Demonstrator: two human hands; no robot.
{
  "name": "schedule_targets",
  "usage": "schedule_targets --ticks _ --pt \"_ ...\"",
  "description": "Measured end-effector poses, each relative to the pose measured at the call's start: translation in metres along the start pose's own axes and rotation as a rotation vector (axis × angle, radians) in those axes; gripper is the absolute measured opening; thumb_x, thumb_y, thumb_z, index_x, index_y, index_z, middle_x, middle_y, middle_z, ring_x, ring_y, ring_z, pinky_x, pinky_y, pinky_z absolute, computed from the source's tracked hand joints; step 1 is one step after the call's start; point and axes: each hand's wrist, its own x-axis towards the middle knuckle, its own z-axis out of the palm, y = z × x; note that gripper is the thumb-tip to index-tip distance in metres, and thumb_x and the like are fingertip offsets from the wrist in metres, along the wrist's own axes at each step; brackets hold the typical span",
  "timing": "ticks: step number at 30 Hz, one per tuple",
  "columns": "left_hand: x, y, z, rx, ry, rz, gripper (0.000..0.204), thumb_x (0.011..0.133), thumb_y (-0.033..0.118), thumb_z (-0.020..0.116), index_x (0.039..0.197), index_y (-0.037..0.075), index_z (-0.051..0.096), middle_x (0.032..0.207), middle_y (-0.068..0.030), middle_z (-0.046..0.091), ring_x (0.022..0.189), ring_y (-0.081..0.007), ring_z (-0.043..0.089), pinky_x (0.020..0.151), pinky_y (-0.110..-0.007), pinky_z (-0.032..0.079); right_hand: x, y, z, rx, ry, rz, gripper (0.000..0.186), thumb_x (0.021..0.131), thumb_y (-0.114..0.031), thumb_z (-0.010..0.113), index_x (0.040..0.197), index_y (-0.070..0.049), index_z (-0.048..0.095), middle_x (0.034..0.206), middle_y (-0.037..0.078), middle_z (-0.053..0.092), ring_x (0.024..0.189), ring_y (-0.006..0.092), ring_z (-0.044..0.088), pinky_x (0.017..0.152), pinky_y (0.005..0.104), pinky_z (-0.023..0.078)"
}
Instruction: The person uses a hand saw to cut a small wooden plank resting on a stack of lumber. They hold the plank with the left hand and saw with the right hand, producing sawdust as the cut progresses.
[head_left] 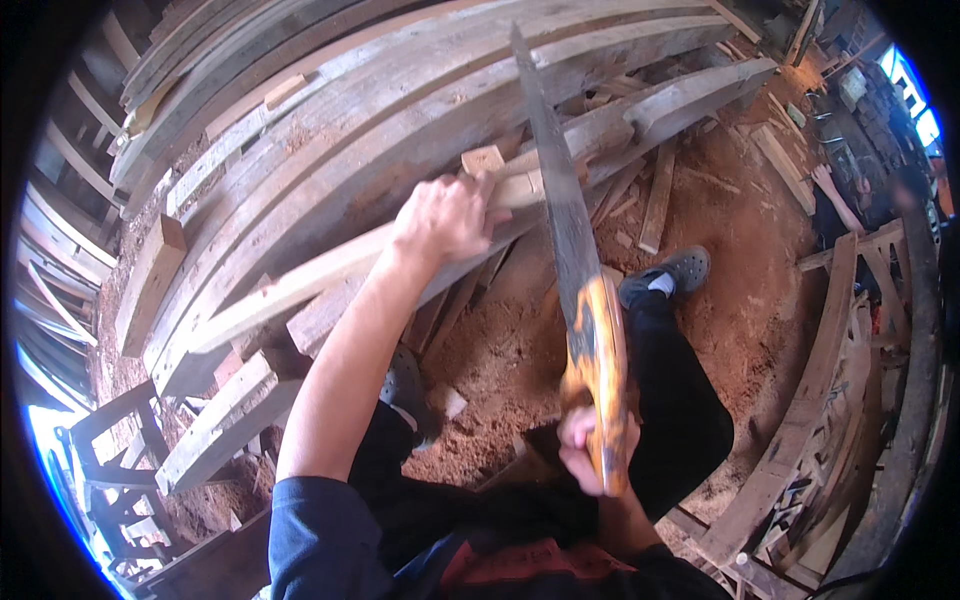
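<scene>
My left hand [445, 215] is closed on a pale wooden batten [318, 255] that lies over weathered timbers, beside a small wooden block [482, 158] at its fingers. My right hand [590, 450] grips the worn yellow-and-black handle of a hand saw [558, 180]. The long dark blade points away from me and crosses the batten just right of my left hand. I cannot tell whether the blade touches the wood.
Long planks [370, 70] are stacked ahead and left. Sawdust and offcuts cover the floor [730, 330] around my shoes. Curved timbers [820, 370] line the right side. Another person's arm [840, 200] shows at the upper right, near dark clutter.
</scene>
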Motion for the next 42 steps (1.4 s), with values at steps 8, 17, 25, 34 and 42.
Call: schedule_targets --ticks 8,17,25,34,42 --pt "0.007 -0.003 0.001 0.039 0.003 -0.056 0.045 0.091 0.038 0.057 0.100 -0.006 0.056 0.082 -0.0235 0.066 0.075 -0.0386 0.067 0.066 -0.045 0.056 0.026 -0.014 0.004 -0.201 0.006 -0.026 0.025 0.063 0.004 0.070 0.081 -0.009 0.057 0.068 0.001 0.059 0.053 0.0124 0.058 0.052 0.0263 0.045" --pt "-0.002 0.003 0.000 0.003 0.040 0.030 0.039 0.087 0.035 0.062 0.098 -0.003 0.055 0.079 -0.0209 0.065 0.073 -0.0383 0.066 0.065 -0.046 0.054 -0.003 -0.010 -0.026 0.123 -0.029 -0.024 0.030 0.069 0.012 0.063 0.086 -0.005 0.045 0.064 0.005 0.047 0.054 0.0145 0.046 0.053 0.0305 0.041" --pt "-0.003 0.008 -0.002 0.027 -0.043 -0.006 0.045 0.089 0.039 0.058 0.107 -0.002 0.056 0.081 -0.0192 0.067 0.074 -0.0353 0.068 0.065 -0.044 0.055 0.105 0.009 0.011 -0.013 0.045 -0.050 0.019 0.073 0.009 0.067 0.084 -0.002 0.057 0.072 0.002 0.054 0.061 0.0099 0.053 0.048 0.0241 0.044" --pt "0.004 0.007 -0.002 -0.022 -0.077 -0.056 0.043 0.089 0.037 0.060 0.102 -0.004 0.054 0.082 -0.0225 0.066 0.076 -0.0392 0.067 0.067 -0.047 0.055 0.010 -0.012 0.015 -0.148 0.010 -0.042 0.030 0.064 0.017 0.060 0.082 -0.004 0.049 0.068 0.004 0.050 0.061 0.0139 0.053 0.055 0.0284 0.044" --pt "0.000 -0.001 0.002 0.012 0.048 0.020 0.043 0.088 0.035 0.061 0.102 -0.005 0.054 0.078 -0.0230 0.065 0.070 -0.0392 0.066 0.063 -0.046 0.055 0.021 -0.015 -0.020 -0.017 -0.067 -0.004 0.027 0.065 0.016 0.058 0.083 -0.002 0.048 0.068 0.005 0.048 0.058 0.0135 0.049 0.055 0.0283 0.043"
